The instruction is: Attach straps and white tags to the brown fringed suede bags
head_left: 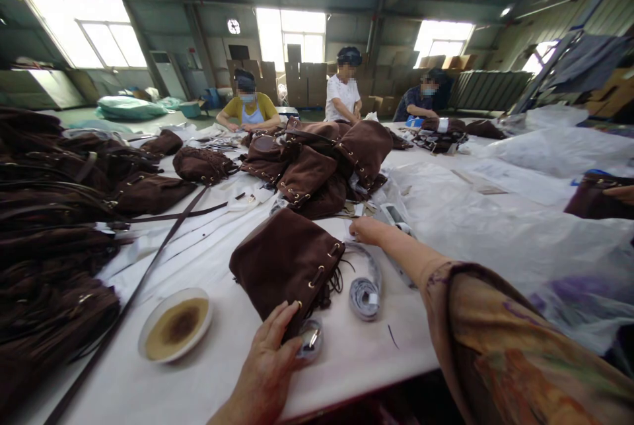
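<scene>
A dark brown drawstring bag (287, 260) lies on the white table in front of me, its eyeleted rim turned to the right. My left hand (272, 356) grips the near corner of that rim, thumb and fingers closed on it. A small clear roll (311, 339) sits beside my left thumb. My right hand (365, 230) is stretched forward beyond the bag, fingers pinched together by a white slip (349, 228); what they hold is unclear. Below it lies a coiled grey strip (365, 296). A grey device (393, 217) is partly hidden by my right forearm.
A heap of brown bags (317, 167) rises ahead, with more brown goods (49, 240) piled left. A white dish (207, 326) with a stained yellowish pad stands near left, beside a long dark strap (148, 286). Plastic sheeting (495, 227) covers the right. Several people work around the table.
</scene>
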`<action>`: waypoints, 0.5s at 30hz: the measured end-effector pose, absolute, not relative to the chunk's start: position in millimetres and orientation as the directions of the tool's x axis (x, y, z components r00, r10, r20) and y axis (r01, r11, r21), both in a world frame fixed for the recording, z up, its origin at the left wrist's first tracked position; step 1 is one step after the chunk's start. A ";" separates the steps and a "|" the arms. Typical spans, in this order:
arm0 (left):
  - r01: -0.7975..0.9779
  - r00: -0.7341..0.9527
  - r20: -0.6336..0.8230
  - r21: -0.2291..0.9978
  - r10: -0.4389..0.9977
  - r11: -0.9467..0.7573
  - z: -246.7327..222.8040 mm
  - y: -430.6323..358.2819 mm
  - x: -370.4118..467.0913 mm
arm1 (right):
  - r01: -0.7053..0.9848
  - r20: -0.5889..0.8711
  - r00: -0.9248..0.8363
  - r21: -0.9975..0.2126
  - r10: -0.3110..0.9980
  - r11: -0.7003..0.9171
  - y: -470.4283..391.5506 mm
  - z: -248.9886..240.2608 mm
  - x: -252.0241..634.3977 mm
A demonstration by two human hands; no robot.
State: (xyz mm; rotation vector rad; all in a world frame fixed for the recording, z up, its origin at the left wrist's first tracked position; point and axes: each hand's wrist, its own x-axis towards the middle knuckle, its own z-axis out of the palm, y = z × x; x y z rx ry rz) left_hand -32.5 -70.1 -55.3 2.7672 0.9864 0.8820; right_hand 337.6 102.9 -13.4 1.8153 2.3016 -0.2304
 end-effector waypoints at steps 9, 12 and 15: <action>0.563 0.634 0.504 0.219 0.586 -0.797 -51.9 -68.3 -31.5 | 0.971 -0.277 -0.230 -0.006 0.933 0.237 107.8 -8.6 342.1; 0.570 0.628 0.495 0.233 0.600 -0.788 -53.0 -68.7 -31.7 | 0.974 -0.282 -0.221 -0.016 0.934 0.226 109.4 -10.6 342.4; 0.583 0.606 0.489 0.262 0.627 -0.769 -57.2 -66.3 -33.4 | 0.978 -0.272 -0.204 -0.016 0.940 0.207 108.6 -12.7 340.1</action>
